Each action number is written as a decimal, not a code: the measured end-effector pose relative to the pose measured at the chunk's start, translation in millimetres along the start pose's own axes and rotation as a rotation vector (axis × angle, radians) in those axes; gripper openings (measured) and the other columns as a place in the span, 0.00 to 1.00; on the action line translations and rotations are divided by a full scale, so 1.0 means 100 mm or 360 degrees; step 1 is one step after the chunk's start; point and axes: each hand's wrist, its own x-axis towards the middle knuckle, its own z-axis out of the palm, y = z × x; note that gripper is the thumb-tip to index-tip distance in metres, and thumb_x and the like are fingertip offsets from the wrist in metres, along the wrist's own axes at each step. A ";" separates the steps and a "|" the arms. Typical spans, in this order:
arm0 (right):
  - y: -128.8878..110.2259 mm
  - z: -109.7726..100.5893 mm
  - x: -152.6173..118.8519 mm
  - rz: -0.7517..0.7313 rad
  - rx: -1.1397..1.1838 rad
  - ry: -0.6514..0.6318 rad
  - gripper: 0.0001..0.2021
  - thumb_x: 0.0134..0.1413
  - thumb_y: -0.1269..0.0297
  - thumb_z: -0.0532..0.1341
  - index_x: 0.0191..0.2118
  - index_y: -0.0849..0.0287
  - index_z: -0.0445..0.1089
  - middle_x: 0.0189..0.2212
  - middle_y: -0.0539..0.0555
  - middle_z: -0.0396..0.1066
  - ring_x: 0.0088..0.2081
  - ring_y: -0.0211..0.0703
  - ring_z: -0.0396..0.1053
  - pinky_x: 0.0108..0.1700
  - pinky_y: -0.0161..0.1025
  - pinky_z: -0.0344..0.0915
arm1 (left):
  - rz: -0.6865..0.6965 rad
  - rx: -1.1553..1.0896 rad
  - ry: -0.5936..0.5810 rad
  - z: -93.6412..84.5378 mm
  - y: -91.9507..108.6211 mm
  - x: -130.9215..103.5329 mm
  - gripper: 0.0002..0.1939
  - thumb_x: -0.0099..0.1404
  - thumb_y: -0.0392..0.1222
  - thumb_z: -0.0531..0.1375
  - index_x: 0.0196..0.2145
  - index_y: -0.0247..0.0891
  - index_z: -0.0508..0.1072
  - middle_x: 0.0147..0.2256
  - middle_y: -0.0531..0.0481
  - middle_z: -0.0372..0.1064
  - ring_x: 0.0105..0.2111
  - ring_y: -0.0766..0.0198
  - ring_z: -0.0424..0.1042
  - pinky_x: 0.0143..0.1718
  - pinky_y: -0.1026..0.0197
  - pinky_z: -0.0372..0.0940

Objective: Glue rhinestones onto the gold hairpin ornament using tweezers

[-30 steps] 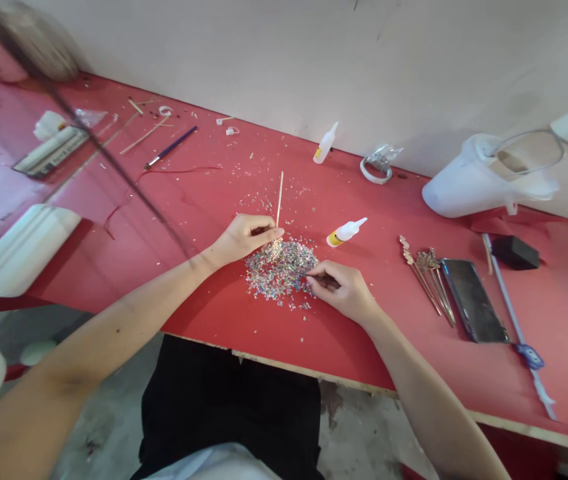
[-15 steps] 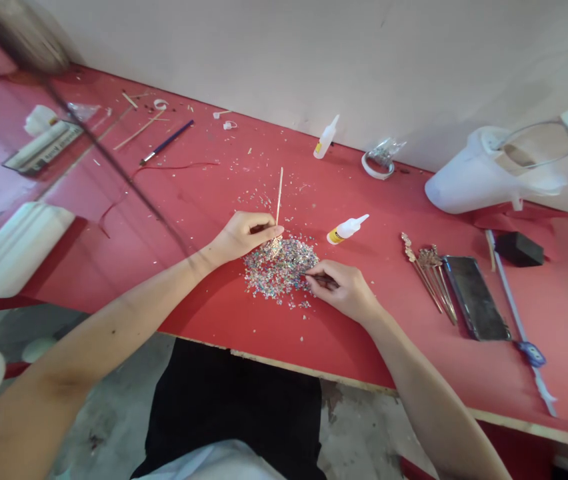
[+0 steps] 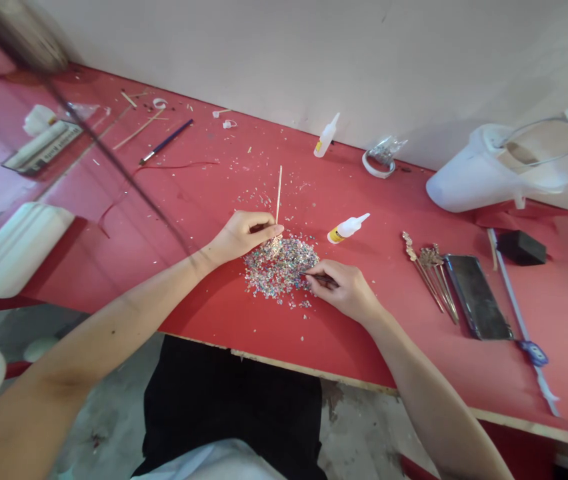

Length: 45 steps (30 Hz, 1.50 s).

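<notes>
A pile of small glittery, multicoloured pieces [image 3: 279, 270] is spread on the red table [image 3: 204, 200]. At its upper left edge my left hand [image 3: 249, 235] pinches a thin gold stick [image 3: 279, 193], whose long end points away from me. The stick's lower end, over the pile, is too small to make out. My right hand [image 3: 337, 283] is closed on a thin dark tool [image 3: 323, 277] at the pile's right edge, its tip among the pieces. Just beyond the right hand lies a white bottle with a yellow label [image 3: 345, 229].
Gold hairpins [image 3: 431, 273], a phone [image 3: 479, 297] and a black block [image 3: 521, 247] lie at the right, near a white pitcher [image 3: 474, 170]. A second bottle [image 3: 326, 137] stands by the wall. A brush [image 3: 167, 142] and a white box-like object [image 3: 17, 250] are at the left.
</notes>
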 end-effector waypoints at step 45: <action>-0.33 -0.12 -0.08 0.0262 0.1791 -0.1068 0.08 0.61 0.60 0.59 0.40 0.59 0.66 0.43 0.60 0.76 0.44 0.43 0.76 0.46 0.44 0.73 | -0.0151 -0.0318 0.0082 0.00 0.01 0.01 0.12 0.62 0.46 0.62 0.25 0.36 0.72 0.21 0.51 0.69 0.18 0.74 0.63 0.20 0.67 0.59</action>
